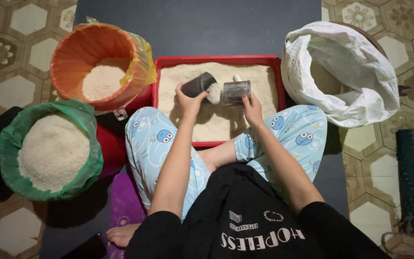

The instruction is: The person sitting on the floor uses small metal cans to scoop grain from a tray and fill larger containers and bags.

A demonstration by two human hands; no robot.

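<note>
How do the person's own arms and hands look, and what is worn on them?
Both arms are bare from the upper arm down; short black sleeves end above the elbows. The left hand and right hand wear no gloves. I see no watch, bracelet or ring, though the fingers are too small to be sure. The black top has pale print on its front, above light blue patterned trousers.

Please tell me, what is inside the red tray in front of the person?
The red tray holds a layer of pale rice. The left hand and right hand each hold a cup above it. The rice covers the tray bottom, so that cannot be seen.
</note>
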